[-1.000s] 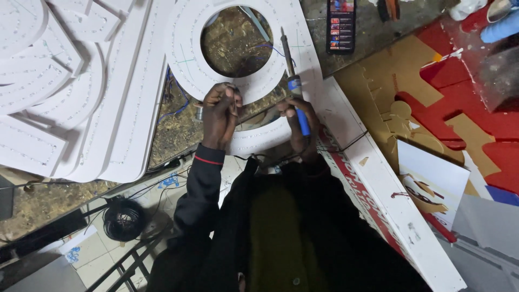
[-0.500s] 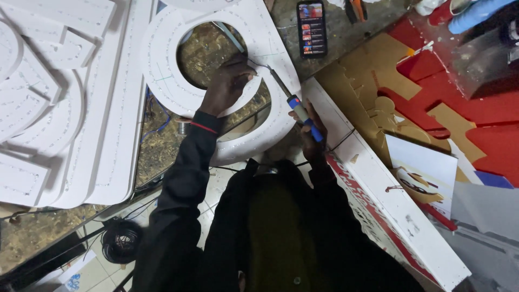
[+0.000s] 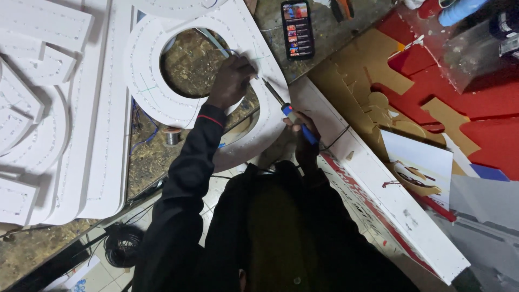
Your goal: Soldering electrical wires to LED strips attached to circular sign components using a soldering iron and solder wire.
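Fingers of the right hand (image 3: 305, 143) are curled shut around the blue handle of a soldering iron (image 3: 286, 111), whose shaft slants toward ten o'clock with its tip just short of the left hand. Farther out, the left hand (image 3: 232, 81) presses on the inner edge of the white ring-shaped panel (image 3: 143, 65), fingertips bunched, probably pinching a thin wire, though the grip is too small to read. To do this well, I judge the left hand should keep the wire pinned flat (clear of the hot tip) while the iron comes in low and steady. At one o'clock beyond lies a phone (image 3: 298, 28) with its screen lit.
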